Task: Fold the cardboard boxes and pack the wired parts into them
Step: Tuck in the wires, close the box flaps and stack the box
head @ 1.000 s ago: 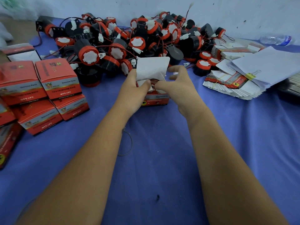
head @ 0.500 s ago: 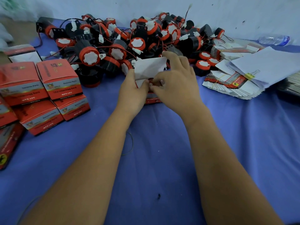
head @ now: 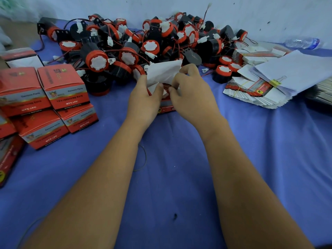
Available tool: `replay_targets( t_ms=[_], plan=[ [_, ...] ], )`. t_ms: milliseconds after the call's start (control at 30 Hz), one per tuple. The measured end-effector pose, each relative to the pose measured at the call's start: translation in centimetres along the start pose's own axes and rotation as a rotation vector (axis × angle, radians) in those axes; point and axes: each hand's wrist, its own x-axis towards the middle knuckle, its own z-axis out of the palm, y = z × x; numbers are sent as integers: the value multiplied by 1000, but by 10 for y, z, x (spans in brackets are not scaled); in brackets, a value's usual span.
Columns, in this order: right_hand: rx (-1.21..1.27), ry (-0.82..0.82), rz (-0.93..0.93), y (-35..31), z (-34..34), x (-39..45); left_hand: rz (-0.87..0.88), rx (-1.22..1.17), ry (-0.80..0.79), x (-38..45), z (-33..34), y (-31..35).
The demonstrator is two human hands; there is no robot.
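Centrally, both hands meet at a small red cardboard box (head: 166, 106) on the blue cloth (head: 179, 177), w/ most of the box hidden behind them. Left hand (head: 143, 99) pinches its white flap (head: 163, 72) from the 9 o'clock side; right hand (head: 192, 94) curls fingers on the flap from 3 o'clock. Contents can't be made out. Wired parts (head: 143, 44) pile at 12 o'clock, wires tangled. Finished boxes (head: 62, 85) stack at 9 o'clock, partly cut off. Flat box blanks (head: 255, 90) lie at 2 o'clock.
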Motion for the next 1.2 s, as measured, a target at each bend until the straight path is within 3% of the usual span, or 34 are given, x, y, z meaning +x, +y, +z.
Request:
replay_targets(
  t_ms=[133,333,567,700,900,1200],
  plan=[
    [104,62,42,6,1,1,3,15,-6,0,0,0],
    [540,62,248,14,-1,2,-10,27,-18,1,0,1],
    [668,155,286,11,-6,1,-17,24,2,2,1,2],
    [585,169,236,7,-5,0,-11,19,-6,2,1,1],
    [81,88,-48,1,2,-3,-20,-6,-17,1,0,1],
    [52,320,-52,11,8,-2,-33,-10,-34,0,-1,3]
  ],
)
